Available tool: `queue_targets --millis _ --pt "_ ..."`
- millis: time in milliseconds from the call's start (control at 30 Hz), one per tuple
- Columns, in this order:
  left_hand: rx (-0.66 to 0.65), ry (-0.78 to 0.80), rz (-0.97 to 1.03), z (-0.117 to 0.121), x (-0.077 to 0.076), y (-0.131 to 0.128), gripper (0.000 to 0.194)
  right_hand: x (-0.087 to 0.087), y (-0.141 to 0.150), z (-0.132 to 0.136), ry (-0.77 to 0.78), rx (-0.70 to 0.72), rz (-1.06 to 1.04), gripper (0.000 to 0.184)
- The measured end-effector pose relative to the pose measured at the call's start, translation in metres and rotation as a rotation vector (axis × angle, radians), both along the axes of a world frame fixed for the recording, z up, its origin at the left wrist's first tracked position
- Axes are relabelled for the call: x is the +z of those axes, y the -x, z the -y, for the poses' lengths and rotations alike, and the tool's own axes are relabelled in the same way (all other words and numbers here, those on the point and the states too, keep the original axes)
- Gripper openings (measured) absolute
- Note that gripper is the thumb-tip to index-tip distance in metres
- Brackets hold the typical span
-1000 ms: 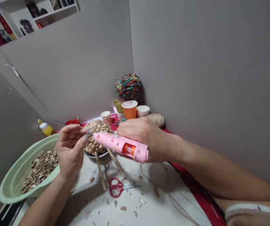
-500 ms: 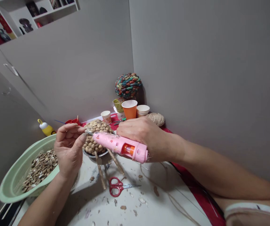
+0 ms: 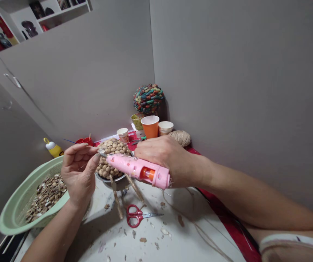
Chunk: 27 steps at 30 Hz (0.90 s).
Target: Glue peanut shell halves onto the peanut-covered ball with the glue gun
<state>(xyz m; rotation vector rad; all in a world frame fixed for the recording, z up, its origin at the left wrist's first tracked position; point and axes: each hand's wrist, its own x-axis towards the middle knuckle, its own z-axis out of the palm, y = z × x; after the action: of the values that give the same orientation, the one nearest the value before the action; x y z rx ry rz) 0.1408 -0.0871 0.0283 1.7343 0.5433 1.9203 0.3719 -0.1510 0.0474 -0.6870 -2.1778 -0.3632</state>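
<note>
My right hand point(image 3: 166, 156) grips a pink glue gun point(image 3: 137, 168), its metal tip pointing left at my left hand. My left hand point(image 3: 78, 173) is raised in a pinch, fingers closed on a small shell piece that is mostly hidden by the fingertips. Just behind both hands a ball covered in nut shells point(image 3: 110, 156) rests in a metal bowl point(image 3: 115, 179), with two twine-wrapped sticks leaning out below it. A pale green colander point(image 3: 17, 214) full of shells stands under my left forearm.
Red scissors point(image 3: 134, 215) and shell scraps lie on the white table. At the back corner stand an orange cup point(image 3: 150, 126), two paper cups, a twine ball point(image 3: 181, 137), a multicoloured shell ball point(image 3: 148, 98) and a yellow bottle point(image 3: 52, 148). Loose twine trails right.
Both hands have drifted slightly left and up together, the glue gun tip staying against the left fingertips. Nothing else has moved.
</note>
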Motion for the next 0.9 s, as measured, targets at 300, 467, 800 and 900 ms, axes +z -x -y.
queue_targets --millis 300,467,800,900 --pt "-0.005 0.000 0.028 0.0003 -0.0009 0.0004 0.035 -0.0012 -0.0029 0.0012 0.041 -0.025 0.009 0.028" --pt "0.020 0.004 0.026 0.0002 0.0002 0.0003 0.035 0.0000 -0.0028 0.0012 0.070 -0.044 0.019 0.029" --pt "-0.069 0.029 0.088 0.0009 0.0025 0.0006 0.035 0.0004 -0.0024 0.0019 0.045 -0.049 0.008 0.028" --pt "-0.052 0.058 0.076 0.0011 0.0033 0.0007 0.036 0.0002 -0.0031 0.0012 0.056 -0.072 0.020 0.028"
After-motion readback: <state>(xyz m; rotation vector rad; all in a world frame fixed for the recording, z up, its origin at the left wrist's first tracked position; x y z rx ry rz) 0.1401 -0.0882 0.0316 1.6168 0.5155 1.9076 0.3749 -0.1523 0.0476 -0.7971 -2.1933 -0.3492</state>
